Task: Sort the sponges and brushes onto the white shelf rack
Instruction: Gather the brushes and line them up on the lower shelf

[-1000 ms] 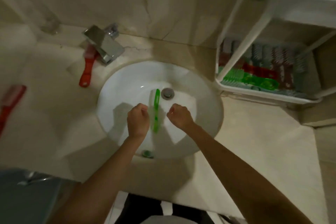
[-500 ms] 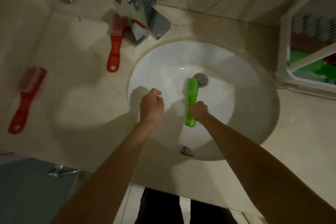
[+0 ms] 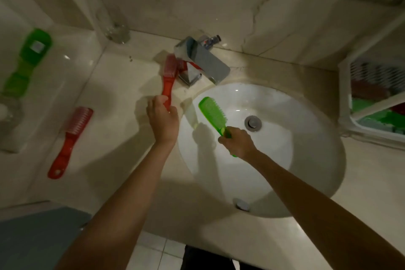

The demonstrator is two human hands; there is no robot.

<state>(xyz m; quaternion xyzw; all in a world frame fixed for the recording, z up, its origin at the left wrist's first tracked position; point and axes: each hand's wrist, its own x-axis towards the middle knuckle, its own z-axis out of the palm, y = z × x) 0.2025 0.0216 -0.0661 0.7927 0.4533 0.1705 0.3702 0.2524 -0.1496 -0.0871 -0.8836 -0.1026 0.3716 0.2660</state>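
My right hand is shut on the handle of a green brush, held over the white sink basin with its head pointing up and left. My left hand is closed around the handle of a red brush that lies on the counter beside the tap. A second red brush rests on the counter at the left. Another green brush lies at the far left, blurred. The white shelf rack stands at the right edge, with green and red brushes in its lower tray.
A chrome tap sits behind the basin, right next to the red brush head. A clear glass stands at the back wall. The drain is in the basin's middle. A grey surface lies at the lower left.
My left hand moved up and left from over the basin and took hold of the red brush's handle. My right hand tilted the green brush leftward. The view swung left, revealing the far-left green brush.
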